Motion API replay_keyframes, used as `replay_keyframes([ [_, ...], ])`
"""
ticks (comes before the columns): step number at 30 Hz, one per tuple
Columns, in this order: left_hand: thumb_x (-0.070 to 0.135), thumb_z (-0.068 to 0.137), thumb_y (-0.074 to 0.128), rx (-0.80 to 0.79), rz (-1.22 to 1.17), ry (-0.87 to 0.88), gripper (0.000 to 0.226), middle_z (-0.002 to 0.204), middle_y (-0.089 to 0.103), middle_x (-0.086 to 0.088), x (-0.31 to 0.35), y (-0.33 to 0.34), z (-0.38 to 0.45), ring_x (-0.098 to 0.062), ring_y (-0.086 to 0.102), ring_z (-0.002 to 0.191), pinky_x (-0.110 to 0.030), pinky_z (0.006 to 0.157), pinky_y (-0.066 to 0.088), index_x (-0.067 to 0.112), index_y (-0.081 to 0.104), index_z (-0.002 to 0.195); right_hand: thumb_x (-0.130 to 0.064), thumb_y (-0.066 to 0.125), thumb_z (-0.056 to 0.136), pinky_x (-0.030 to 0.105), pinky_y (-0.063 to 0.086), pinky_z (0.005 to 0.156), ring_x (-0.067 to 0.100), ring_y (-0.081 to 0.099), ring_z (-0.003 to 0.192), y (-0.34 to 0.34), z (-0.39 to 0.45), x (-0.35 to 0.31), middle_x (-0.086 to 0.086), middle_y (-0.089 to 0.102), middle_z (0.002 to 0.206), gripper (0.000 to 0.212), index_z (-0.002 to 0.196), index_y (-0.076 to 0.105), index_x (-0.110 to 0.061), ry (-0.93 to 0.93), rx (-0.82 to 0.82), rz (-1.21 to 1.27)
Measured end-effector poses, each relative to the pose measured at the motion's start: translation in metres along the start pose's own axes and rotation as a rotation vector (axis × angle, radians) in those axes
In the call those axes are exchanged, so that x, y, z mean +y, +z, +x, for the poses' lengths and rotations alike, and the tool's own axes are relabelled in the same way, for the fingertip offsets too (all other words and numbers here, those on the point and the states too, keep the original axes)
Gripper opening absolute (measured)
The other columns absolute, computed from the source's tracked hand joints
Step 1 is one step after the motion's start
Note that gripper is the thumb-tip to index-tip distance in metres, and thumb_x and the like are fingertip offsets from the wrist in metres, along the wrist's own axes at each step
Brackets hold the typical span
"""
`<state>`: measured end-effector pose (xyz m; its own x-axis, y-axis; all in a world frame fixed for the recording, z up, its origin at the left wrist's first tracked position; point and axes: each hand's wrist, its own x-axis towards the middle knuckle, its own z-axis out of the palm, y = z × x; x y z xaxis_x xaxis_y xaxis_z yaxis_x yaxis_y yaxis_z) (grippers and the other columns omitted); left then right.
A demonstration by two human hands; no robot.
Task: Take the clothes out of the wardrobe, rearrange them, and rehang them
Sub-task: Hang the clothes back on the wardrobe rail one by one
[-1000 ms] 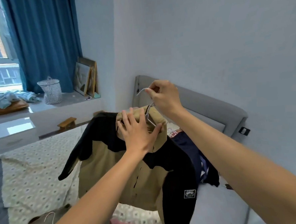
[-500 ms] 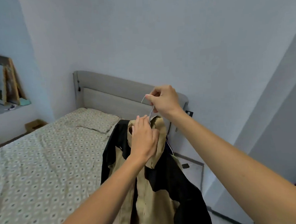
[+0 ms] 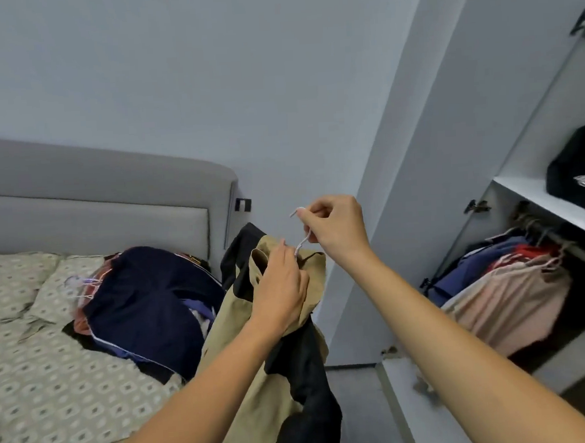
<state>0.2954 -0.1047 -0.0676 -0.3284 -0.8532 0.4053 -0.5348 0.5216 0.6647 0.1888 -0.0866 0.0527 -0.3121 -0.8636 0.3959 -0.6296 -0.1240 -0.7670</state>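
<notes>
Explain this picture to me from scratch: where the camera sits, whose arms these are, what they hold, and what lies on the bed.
There is no machine here. One camera is worn on a person's head, looking forward and down, so the two bare arms are the wearer's own. The right hand pinches the white hook of a hanger. The left hand has its grip on the collar of a tan and black jacket hanging from it. On the patterned bed lies a pile of clothes, mostly dark blue. To the right, the open wardrobe has clothes hanging on its rail.
</notes>
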Motion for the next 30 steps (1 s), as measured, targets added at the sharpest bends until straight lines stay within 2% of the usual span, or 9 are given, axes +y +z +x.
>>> replay_keyframes([
  [3, 0.004, 0.101, 0.046, -0.089, -0.011, 0.125, 0.024, 0.125, 0.051, -0.02, 0.003, 0.024, 0.024, -0.029, 0.04, 0.131, -0.041, 0.111, 0.04, -0.004, 0.053, 0.122, -0.025, 0.076, 0.091, 0.049, 0.062, 0.072, 0.021, 0.07, 0.059, -0.016, 0.005, 0.021, 0.0, 0.07, 0.059, 0.026, 0.066, 0.072, -0.016, 0.036, 0.122, -0.03],
  [7, 0.01, 0.103, 0.048, -0.199, -0.024, 0.212, 0.047, 0.155, 0.038, -0.022, 0.015, 0.053, 0.05, -0.032, 0.036, 0.143, -0.049, 0.116, 0.039, -0.005, 0.04, 0.147, -0.026, 0.076, 0.092, 0.048, 0.062, 0.07, 0.021, 0.071, 0.063, -0.043, 0.005, 0.053, -0.002, 0.069, 0.062, 0.023, 0.073, 0.074, -0.015, 0.048, 0.276, -0.083],
  [9, 0.012, 0.103, 0.048, -0.25, -0.017, 0.287, 0.049, 0.158, 0.036, -0.02, 0.024, 0.067, 0.06, -0.035, 0.038, 0.144, -0.05, 0.115, 0.04, -0.004, 0.039, 0.148, -0.024, 0.076, 0.091, 0.046, 0.061, 0.072, 0.019, 0.071, 0.067, -0.058, 0.004, 0.068, -0.003, 0.07, 0.066, 0.012, 0.081, 0.075, -0.016, 0.047, 0.346, -0.108],
  [10, 0.012, 0.104, 0.048, -0.281, -0.009, 0.328, 0.046, 0.156, 0.037, -0.02, 0.03, 0.074, 0.063, -0.035, 0.038, 0.144, -0.048, 0.115, 0.04, -0.004, 0.041, 0.147, -0.02, 0.076, 0.091, 0.043, 0.062, 0.075, 0.017, 0.071, 0.068, -0.067, 0.003, 0.076, -0.003, 0.071, 0.068, 0.003, 0.091, 0.076, -0.016, 0.046, 0.357, -0.105],
  [12, 0.011, 0.106, 0.045, -0.336, 0.018, 0.426, 0.038, 0.151, 0.043, -0.021, 0.04, 0.087, 0.07, -0.033, 0.038, 0.145, -0.042, 0.116, 0.038, -0.005, 0.047, 0.14, -0.01, 0.075, 0.091, 0.032, 0.061, 0.078, 0.014, 0.071, 0.073, -0.083, 0.001, 0.089, -0.001, 0.073, 0.073, 0.02, 0.11, 0.073, -0.016, 0.045, 0.369, -0.09],
  [19, 0.013, 0.105, 0.046, -0.435, -0.08, 0.599, 0.016, 0.159, 0.036, -0.019, 0.059, 0.156, 0.099, -0.027, 0.032, 0.15, -0.037, 0.119, 0.036, 0.006, 0.052, 0.118, -0.013, 0.073, 0.096, 0.035, 0.06, 0.087, 0.014, 0.072, 0.095, -0.139, -0.001, 0.14, -0.006, 0.075, 0.097, 0.009, 0.103, 0.079, -0.013, -0.024, 0.309, -0.205],
  [24, 0.021, 0.105, 0.045, -0.556, -0.169, 0.701, 0.009, 0.132, 0.048, -0.001, 0.075, 0.206, 0.123, -0.018, 0.051, 0.116, -0.034, 0.094, 0.051, 0.018, 0.048, 0.113, -0.012, 0.075, 0.093, 0.035, 0.058, 0.091, 0.014, 0.067, 0.105, -0.178, 0.006, 0.183, -0.006, 0.07, 0.109, 0.024, 0.117, 0.074, -0.014, -0.091, 0.263, -0.304],
  [28, 0.017, 0.105, 0.043, -0.658, -0.263, 0.769, 0.007, 0.108, 0.045, 0.01, 0.104, 0.23, 0.132, -0.012, 0.047, 0.097, -0.022, 0.083, 0.04, 0.022, 0.047, 0.108, -0.015, 0.077, 0.092, 0.038, 0.056, 0.096, 0.019, 0.065, 0.109, -0.208, 0.002, 0.209, 0.001, 0.067, 0.112, 0.033, 0.124, 0.071, -0.013, -0.045, 0.275, -0.269],
  [30, 0.016, 0.104, 0.042, -0.72, -0.326, 0.802, 0.013, 0.099, 0.041, 0.02, 0.121, 0.239, 0.137, -0.007, 0.046, 0.093, -0.016, 0.08, 0.036, 0.029, 0.043, 0.103, -0.016, 0.081, 0.089, 0.029, 0.054, 0.096, 0.017, 0.063, 0.112, -0.221, 0.0, 0.218, 0.003, 0.065, 0.115, 0.039, 0.127, 0.069, -0.013, -0.007, 0.282, -0.289],
])
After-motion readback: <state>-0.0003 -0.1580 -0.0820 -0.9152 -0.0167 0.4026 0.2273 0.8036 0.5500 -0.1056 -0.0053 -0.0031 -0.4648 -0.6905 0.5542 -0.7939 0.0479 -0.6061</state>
